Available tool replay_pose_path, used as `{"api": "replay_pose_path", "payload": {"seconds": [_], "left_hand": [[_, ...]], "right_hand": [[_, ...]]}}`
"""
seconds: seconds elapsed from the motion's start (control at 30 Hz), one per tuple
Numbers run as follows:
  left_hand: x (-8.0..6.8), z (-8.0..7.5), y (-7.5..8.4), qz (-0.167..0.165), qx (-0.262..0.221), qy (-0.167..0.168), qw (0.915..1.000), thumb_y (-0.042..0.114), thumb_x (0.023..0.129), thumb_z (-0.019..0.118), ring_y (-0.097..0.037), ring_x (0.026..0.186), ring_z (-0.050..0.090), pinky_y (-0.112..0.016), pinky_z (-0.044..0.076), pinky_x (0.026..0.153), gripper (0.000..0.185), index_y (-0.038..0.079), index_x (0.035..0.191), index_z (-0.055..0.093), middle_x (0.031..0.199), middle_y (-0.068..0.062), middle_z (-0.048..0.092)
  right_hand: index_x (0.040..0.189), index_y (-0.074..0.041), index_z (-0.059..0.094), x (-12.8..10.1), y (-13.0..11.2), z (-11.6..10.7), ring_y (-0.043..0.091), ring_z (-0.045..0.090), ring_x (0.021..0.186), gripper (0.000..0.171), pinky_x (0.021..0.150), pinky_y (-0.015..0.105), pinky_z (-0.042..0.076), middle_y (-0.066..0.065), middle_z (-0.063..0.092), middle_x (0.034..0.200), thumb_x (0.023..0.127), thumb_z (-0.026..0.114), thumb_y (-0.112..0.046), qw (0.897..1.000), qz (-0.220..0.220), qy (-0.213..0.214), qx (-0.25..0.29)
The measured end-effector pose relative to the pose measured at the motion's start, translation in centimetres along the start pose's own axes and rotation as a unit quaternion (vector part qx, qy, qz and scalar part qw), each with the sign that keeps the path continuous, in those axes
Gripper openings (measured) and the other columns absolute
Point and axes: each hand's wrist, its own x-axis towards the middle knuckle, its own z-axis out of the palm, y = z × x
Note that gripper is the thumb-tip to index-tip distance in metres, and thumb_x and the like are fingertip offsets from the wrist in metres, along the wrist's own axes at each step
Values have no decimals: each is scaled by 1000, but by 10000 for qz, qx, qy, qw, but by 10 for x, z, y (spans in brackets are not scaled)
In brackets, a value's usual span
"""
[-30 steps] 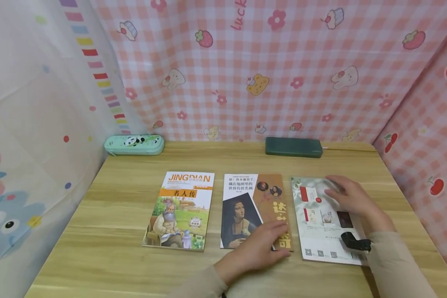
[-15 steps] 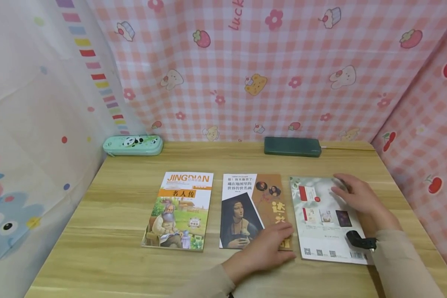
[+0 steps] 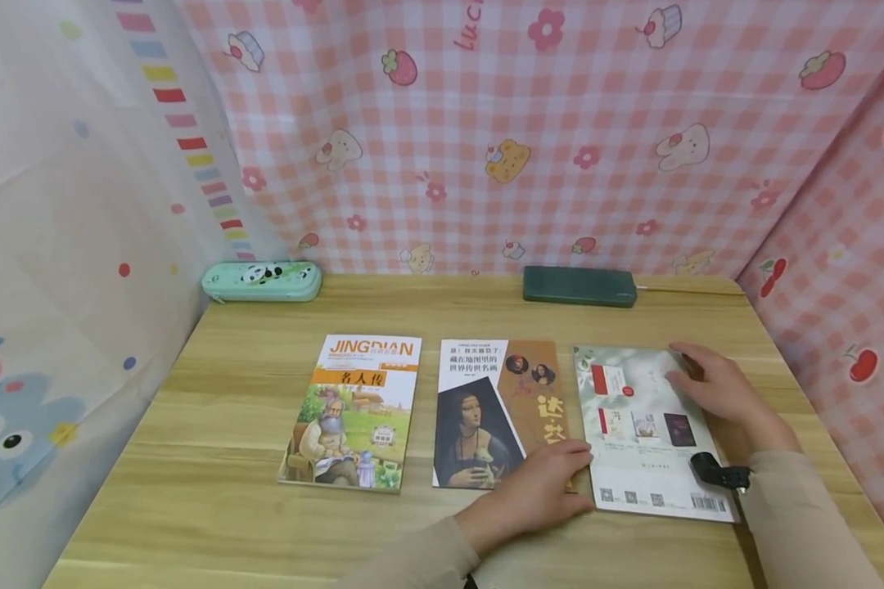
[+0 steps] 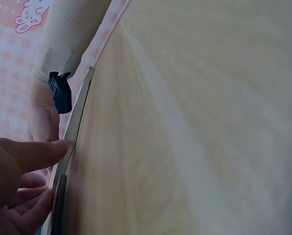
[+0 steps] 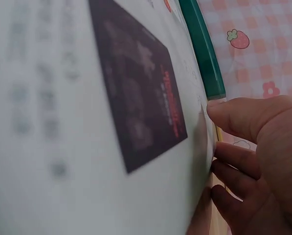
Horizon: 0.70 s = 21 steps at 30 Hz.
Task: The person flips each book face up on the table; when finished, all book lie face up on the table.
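Observation:
Three paperback books lie in a row on a wooden table. In the head view my left hand (image 3: 534,491) rests over the lower right corner of the middle book (image 3: 477,433), which has a portrait cover. Its fingertips reach the left edge of the right-hand book (image 3: 656,478), which lies back cover up. My right hand (image 3: 732,401) is at that book's far right edge, thumb nearest the top. The right wrist view shows its relaxed fingers (image 5: 238,178) along the edge. In the left wrist view my thumb (image 4: 45,154) touches the book edge (image 4: 77,120).
The left book (image 3: 357,417), with a bearded figure on its cover, lies apart from both hands. At the back of the table (image 3: 191,491) sit a mint panda pencil case (image 3: 261,282) and a dark green box (image 3: 579,286) with a cable. Patterned cloth (image 3: 442,139) surrounds the table.
Both hands have slid a little to the right, uncovering more of the middle book and of the right book's back cover. The books lie about where they were.

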Motion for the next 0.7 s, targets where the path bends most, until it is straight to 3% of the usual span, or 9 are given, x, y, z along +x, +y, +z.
{"api": "replay_pose_path", "payload": {"seconds": [0.2, 0.43, 0.7], "left_hand": [[3, 2, 1, -39, 53, 100, 9999, 34, 80, 87, -9, 125, 57, -16, 42, 104, 49, 8, 119, 74, 137, -1, 61], [5, 5, -1, -88, 37, 167, 9998, 39, 78, 88, -11, 128, 55, -16, 40, 108, 62, 5, 126, 70, 142, -2, 58], [3, 9, 4, -225, -112, 30, 9997, 46, 75, 89, -16, 141, 43, -18, 32, 114, 86, 1, 141, 57, 158, -10, 41]], "right_hand": [[143, 14, 43, 0, -1, -1, 56, 43, 128, 57, 103, 70, 38, 40, 45, 140, 103, 61, -23, 9998, 78, 43, -156], [141, 12, 46, -2, 0, 0, 55, 46, 125, 51, 102, 70, 38, 39, 48, 137, 103, 60, -19, 9997, 81, 151, -190], [137, 10, 51, -1, 2, -1, 56, 52, 117, 40, 97, 71, 43, 38, 52, 131, 101, 59, -6, 9993, -77, 355, 71]]}}
